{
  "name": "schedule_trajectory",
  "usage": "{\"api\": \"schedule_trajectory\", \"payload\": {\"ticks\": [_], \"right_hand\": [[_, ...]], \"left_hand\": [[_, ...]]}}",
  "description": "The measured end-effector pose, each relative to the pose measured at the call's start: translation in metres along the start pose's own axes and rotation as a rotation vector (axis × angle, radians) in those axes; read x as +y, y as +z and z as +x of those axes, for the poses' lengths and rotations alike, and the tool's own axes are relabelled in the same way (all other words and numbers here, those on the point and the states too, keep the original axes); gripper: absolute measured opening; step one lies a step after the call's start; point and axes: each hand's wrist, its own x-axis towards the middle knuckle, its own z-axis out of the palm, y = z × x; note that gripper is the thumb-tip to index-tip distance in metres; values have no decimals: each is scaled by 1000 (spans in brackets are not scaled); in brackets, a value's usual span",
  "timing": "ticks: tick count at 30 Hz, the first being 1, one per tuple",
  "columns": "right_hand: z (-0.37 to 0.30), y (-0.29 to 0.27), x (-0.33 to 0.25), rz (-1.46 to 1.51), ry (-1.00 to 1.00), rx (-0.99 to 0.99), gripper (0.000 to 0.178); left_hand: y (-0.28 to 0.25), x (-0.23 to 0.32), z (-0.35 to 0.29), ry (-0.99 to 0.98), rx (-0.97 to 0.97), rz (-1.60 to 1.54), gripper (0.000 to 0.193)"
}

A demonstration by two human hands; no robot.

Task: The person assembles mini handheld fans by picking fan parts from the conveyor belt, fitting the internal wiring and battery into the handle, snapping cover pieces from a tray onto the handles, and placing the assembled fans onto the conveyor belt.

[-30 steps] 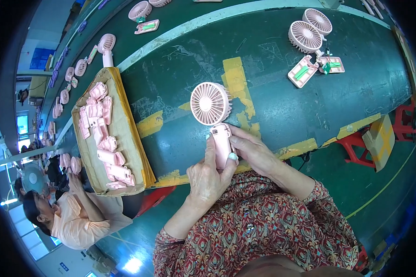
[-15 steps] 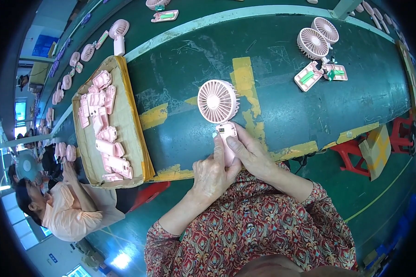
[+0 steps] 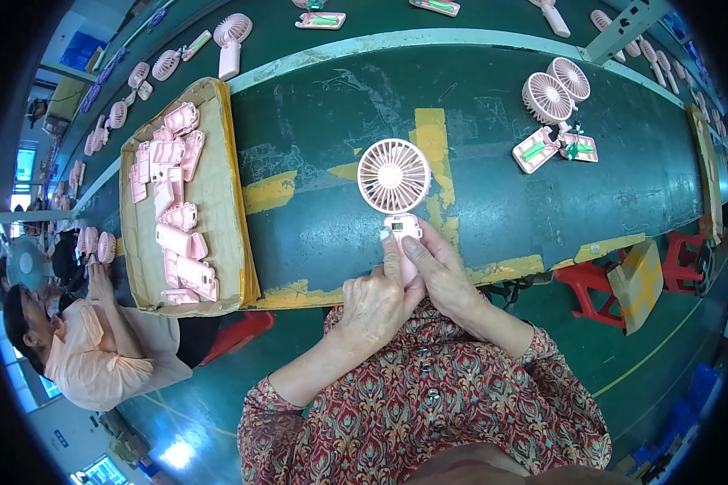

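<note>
Between both hands is a pink handheld fan (image 3: 394, 176), its round grille pointing away from me over the green table. A small dark display shows on the upper part of its handle. My left hand (image 3: 374, 301) grips the handle from the left, one finger laid along its front near the display. From the right, my right hand (image 3: 445, 279) wraps the same handle, thumb pressed on its front. The lower handle is partly hidden by my fingers.
At left, a cardboard tray (image 3: 247, 234) holds several pink casing pieces. Two fans (image 3: 548, 99) with opened handles lie at the right. Beyond the pale rail (image 3: 429, 36) are more fans. A co-worker (image 3: 97, 347) sits at left; red stools (image 3: 586, 283) stand at right.
The fan has tilted slightly, so its grille faces up more squarely and its display now shows lit digits. Both hands keep their hold. The surroundings have shifted a little as my view moved.
</note>
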Motion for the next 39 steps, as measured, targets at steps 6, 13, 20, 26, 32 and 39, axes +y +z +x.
{"api": "schedule_trajectory", "payload": {"ticks": [6,13,20,26,32,39], "right_hand": [[1,-6,-3,146,0,-18,38],[1,-7,-19,191,-32,-126,43],[-2,0,-26,71,-40,-118,40],[-8,1,-23,157,-47,-74,40],[2,2,-18,89,-30,-3,36],[38,-14,-28,-347,-68,-151,36]], "left_hand": [[-6,-4,1,-178,-39,-300,65],[7,-31,10,-316,-353,-1212,36],[16,-21,2,-78,-43,-901,29],[9,-15,2,-30,-30,-807,30],[21,-31,13,-145,-215,-1109,24],[-8,-49,36,-349,-222,-1426,25]]}}
